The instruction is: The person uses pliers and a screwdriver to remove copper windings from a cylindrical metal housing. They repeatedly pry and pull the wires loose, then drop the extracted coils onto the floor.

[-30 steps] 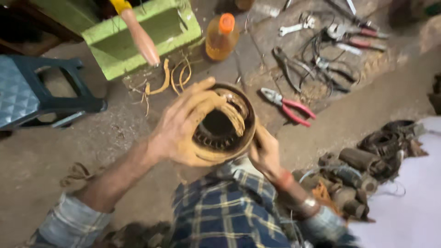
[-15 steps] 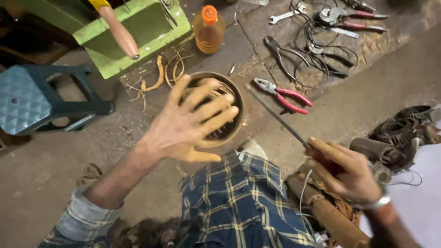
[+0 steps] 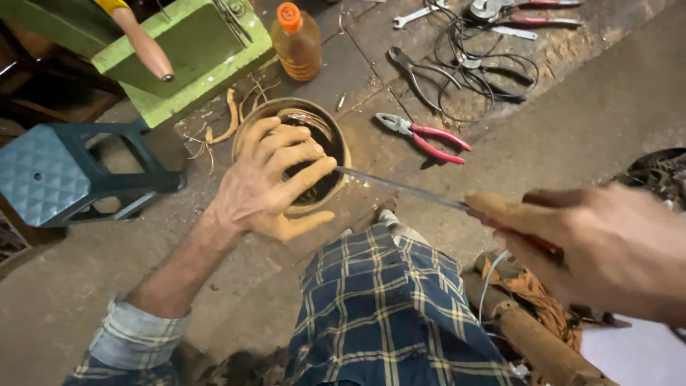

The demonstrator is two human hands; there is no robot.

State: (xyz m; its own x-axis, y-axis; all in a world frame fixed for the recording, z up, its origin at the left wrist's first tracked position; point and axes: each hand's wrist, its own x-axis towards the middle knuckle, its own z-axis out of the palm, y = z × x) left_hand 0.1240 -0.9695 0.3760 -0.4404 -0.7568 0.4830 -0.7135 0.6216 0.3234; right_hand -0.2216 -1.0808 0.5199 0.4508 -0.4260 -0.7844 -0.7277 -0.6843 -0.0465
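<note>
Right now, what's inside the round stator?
Copper windings line the stator bore, and the tip of the rod from the right hand reaches in. The left hand covers the rest.

Lighting was moderate and warm, even across the concrete floor (image 3: 572, 136), with no glare. Soft, short shadows lay beneath the left hand (image 3: 268, 182) and under the red-handled pliers (image 3: 429, 136) beyond the right hand (image 3: 607, 246). The right hand was enlarged and smeared by motion blur near the lens; the left hand was sharp. Corners beyond the left hand fell dim. Wide-angle stretching showed at the frame edges.
</note>
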